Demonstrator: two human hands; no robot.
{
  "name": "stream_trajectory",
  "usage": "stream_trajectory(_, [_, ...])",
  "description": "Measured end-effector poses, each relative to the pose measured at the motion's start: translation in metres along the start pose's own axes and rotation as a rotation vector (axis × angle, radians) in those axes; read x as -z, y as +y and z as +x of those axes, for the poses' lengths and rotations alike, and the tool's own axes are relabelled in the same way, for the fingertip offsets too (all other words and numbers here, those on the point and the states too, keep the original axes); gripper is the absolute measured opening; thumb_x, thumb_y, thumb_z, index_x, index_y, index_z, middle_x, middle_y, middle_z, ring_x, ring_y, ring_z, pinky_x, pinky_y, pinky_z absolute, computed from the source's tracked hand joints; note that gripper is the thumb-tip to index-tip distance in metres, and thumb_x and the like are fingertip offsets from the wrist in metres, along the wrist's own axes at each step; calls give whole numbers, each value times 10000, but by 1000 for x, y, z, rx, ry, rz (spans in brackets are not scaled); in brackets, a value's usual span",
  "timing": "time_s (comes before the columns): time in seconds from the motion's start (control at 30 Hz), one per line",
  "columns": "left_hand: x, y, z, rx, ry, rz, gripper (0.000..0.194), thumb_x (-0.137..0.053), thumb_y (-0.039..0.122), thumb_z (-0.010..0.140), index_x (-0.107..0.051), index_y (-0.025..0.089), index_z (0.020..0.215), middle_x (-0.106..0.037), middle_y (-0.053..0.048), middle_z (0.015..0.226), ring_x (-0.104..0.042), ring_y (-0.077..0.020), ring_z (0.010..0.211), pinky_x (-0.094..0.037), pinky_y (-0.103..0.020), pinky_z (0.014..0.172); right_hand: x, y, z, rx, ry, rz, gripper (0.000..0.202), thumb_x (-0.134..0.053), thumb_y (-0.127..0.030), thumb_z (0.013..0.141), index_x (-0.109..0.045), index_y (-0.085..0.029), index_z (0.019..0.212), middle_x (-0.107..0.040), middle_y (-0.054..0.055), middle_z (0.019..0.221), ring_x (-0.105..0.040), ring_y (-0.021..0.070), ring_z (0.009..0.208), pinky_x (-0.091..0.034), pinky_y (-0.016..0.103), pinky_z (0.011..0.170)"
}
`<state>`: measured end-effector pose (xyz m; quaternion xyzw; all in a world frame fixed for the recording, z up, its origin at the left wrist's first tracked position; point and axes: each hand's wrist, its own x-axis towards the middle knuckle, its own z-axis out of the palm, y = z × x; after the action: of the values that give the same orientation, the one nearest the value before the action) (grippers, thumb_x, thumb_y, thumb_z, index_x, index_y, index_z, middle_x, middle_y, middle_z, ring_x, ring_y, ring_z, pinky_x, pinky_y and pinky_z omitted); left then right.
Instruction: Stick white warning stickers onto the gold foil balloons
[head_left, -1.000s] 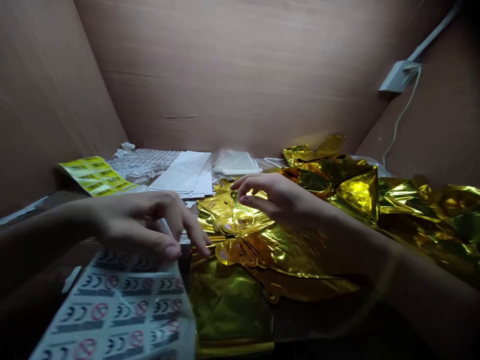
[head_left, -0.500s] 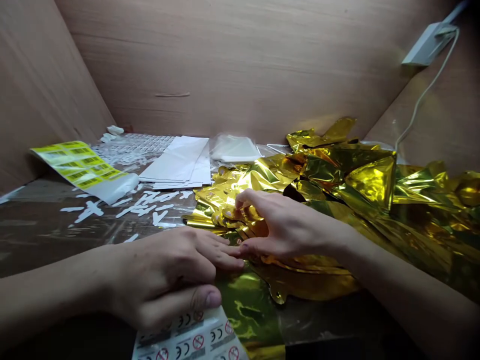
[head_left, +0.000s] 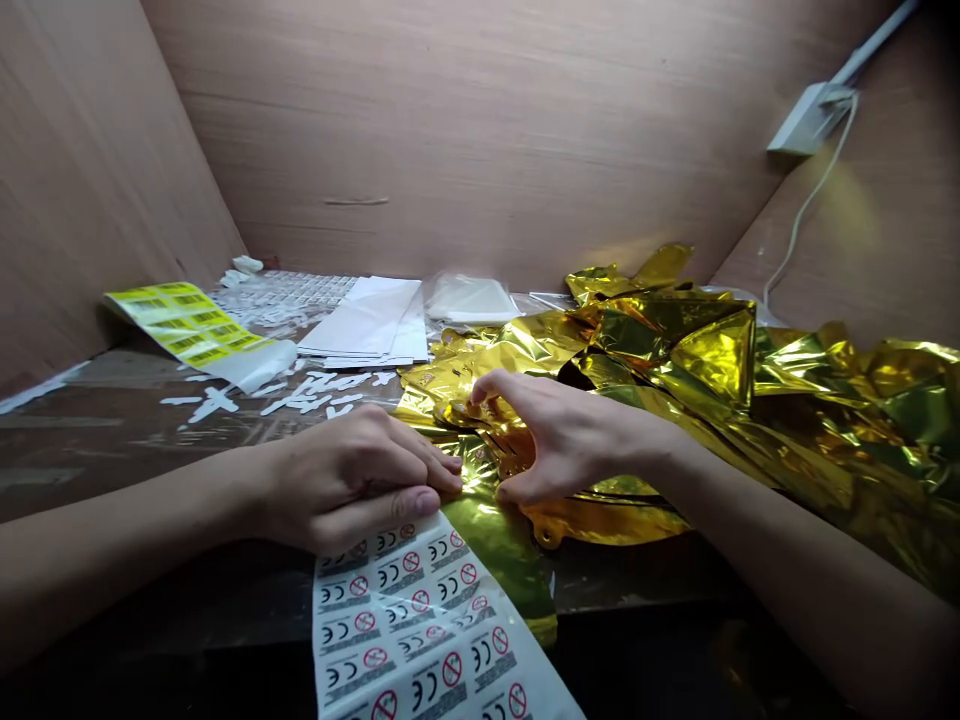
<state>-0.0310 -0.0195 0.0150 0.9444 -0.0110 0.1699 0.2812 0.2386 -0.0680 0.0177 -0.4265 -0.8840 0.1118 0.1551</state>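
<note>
My left hand (head_left: 367, 480) is closed on the top end of a white sticker sheet (head_left: 420, 620) printed with CE marks and red crossed-out circles. The sheet hangs down over the front edge, and my left fingertips touch a flat gold foil piece (head_left: 495, 550). On the crumpled gold foil balloons (head_left: 525, 350) rests my right hand (head_left: 570, 430), its thumb and curved fingers apart in a wide C. Some foil shows between them, while its other fingers are partly hidden.
At the left lies a yellow label sheet (head_left: 195, 325) with its end curled. White paper sheets (head_left: 367, 315) and a clear plastic packet (head_left: 472, 298) lie farther back. White sticker scraps (head_left: 307, 390) are scattered about. A power strip (head_left: 806, 120) with a cord hangs on the wooden wall (head_left: 487, 130).
My left hand has drawn back slightly from my right thumb, and more of the sticker sheet shows. My right thumb and fingers have spread wider. The view has shifted a little.
</note>
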Motion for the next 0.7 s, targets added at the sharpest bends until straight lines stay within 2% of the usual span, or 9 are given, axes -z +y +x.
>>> stream_trajectory(0.13, [-1, 2, -1, -9, -1, 55, 314, -613, 91, 883, -814, 258, 1059, -786, -74, 1147, -741, -254, 1109, -592, -341, 1026, 4, 0, -3, 13, -26, 17, 749, -849, -333, 639, -515, -211, 1299, -651, 104, 1211, -650, 272, 1027, -552, 364, 824])
stream_trajectory(0.33, [-1, 2, -1, 7, 40, 29, 323, -644, 90, 861, -822, 294, 1037, -792, -48, 1122, -746, -259, 1094, -618, -340, 988, 18, 10, -8, -84, -48, -40, 794, -867, -228, 559, -525, -236, 1275, -679, 82, 1137, -672, 267, 924, -562, 355, 746])
stream_trajectory(0.6, [0, 1, 1, -34, 20, 49, 351, -621, 42, 859, -816, 263, 1049, -787, -57, 1141, -730, -255, 1131, -604, -316, 1010, 24, 24, -12, -81, -23, 30, 768, -839, -169, 584, -519, -246, 1278, -672, 84, 1221, -676, 287, 1056, -576, 382, 856])
stream_trajectory(0.7, [0, 1, 1, -40, 8, 67, 349, -606, 34, 865, -812, 249, 1048, -786, -60, 1144, -728, -255, 1136, -595, -323, 1028, 31, 31, -13, -64, -37, 175, 743, -872, -238, 616, -507, -235, 1263, -649, 100, 1282, -673, 285, 1116, -581, 388, 894])
